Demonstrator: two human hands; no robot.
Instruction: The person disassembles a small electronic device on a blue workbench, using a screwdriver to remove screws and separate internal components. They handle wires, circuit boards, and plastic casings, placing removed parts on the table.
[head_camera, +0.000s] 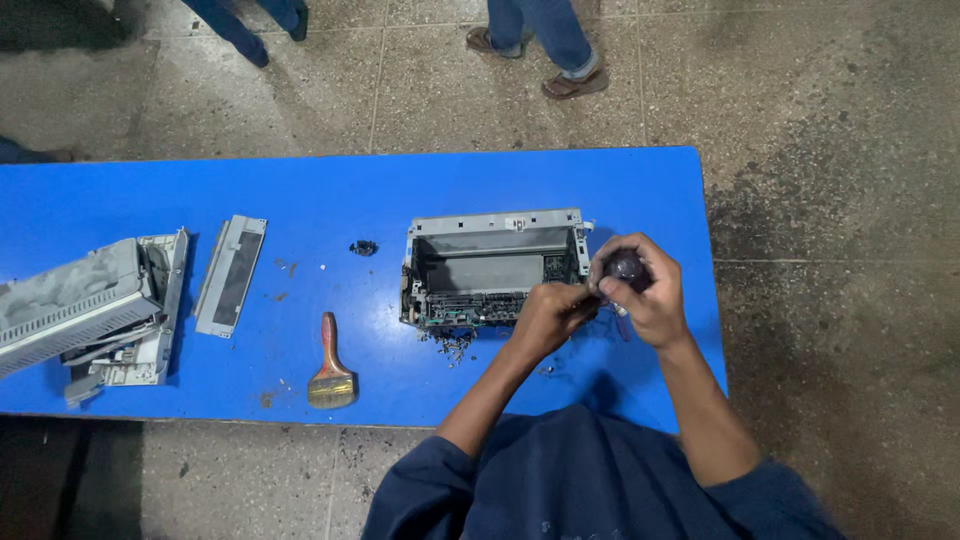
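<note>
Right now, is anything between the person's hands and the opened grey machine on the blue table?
Nothing visible. The left hand is at the front right corner of the opened grey machine. The right hand, beside its right edge, is closed on a dark round-ended tool. The brush and loose grey panel lie well to the left.

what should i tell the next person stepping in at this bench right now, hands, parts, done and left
Right hand: closed around a dark round screwdriver handle, held upright at the right end of the open printer chassis.
Left hand: fingers at the chassis's front right corner, beside the tool tip.
Done: cover panel and grey housing lie off to the left on the blue table; brush lies in front; debris by the chassis.
Left: chassis not yet taken apart further.
</note>
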